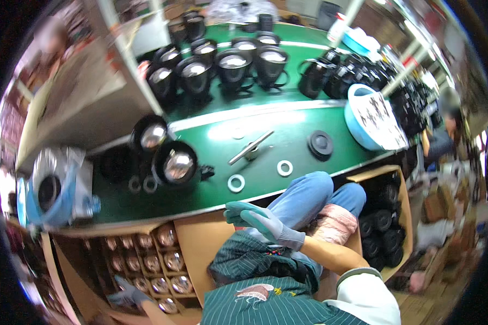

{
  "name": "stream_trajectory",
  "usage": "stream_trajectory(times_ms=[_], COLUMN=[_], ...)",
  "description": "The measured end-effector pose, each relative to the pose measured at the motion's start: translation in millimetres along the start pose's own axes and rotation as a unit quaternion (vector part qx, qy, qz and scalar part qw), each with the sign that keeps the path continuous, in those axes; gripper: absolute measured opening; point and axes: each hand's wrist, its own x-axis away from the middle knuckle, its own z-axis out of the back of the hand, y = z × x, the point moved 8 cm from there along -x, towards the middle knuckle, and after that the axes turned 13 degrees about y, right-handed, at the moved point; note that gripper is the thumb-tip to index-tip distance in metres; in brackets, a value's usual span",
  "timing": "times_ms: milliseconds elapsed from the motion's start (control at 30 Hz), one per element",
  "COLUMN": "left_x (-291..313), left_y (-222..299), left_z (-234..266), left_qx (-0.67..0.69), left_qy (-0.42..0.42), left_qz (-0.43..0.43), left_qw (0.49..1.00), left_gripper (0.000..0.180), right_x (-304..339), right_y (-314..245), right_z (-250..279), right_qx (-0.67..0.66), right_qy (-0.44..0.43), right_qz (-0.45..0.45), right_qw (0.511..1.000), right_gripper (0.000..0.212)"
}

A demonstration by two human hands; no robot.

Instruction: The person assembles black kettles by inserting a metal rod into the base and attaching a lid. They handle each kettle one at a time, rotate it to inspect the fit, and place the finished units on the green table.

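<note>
My left hand, in a grey glove, reaches into a cardboard carton at the lower left. It is beside several shiny, round-ended pieces standing in divided cells; its fingers look apart, with nothing visible in them. My right hand, in a grey-green glove, hovers over my lap by the bench edge. Its fingers are stretched out and it holds nothing. On the green bench lie white rings, a metal bar tool and a black round lid. Two black jugs with shiny insides stand left of these.
Several black jugs line the far side of the bench. A light-blue basin bearing a white patterned sheet stands at the right. An open carton of black round parts is by my knees. A blue container with clear plastic sits far left.
</note>
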Motion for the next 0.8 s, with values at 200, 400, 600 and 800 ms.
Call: stream_trajectory(times_ms=[200,400,600,800], left_x=[-18,160,300,312], left_y=[389,747,966,956], left_z=[172,218,144,183], left_qx=[0.385,0.609,0.497,0.58], left_qy=[-0.086,-0.373,-0.294,-0.33], left_qz=[-0.318,-0.461,-0.598,-0.539], left_qw=[0.862,0.527,0.556,0.515], left_gripper=[0.057,0.067,0.079,0.039], right_x=[36,84,122,119], right_y=[-35,-55,-77,-122], right_z=[87,146,198,235], right_qx=[-0.175,-0.253,-0.257,-0.109], right_qy=[0.091,0.123,0.233,0.289], right_qz=[0.041,0.054,0.134,0.191], right_qw=[0.979,0.958,0.928,0.932], right_gripper=[0.055,0.066,0.057,0.053])
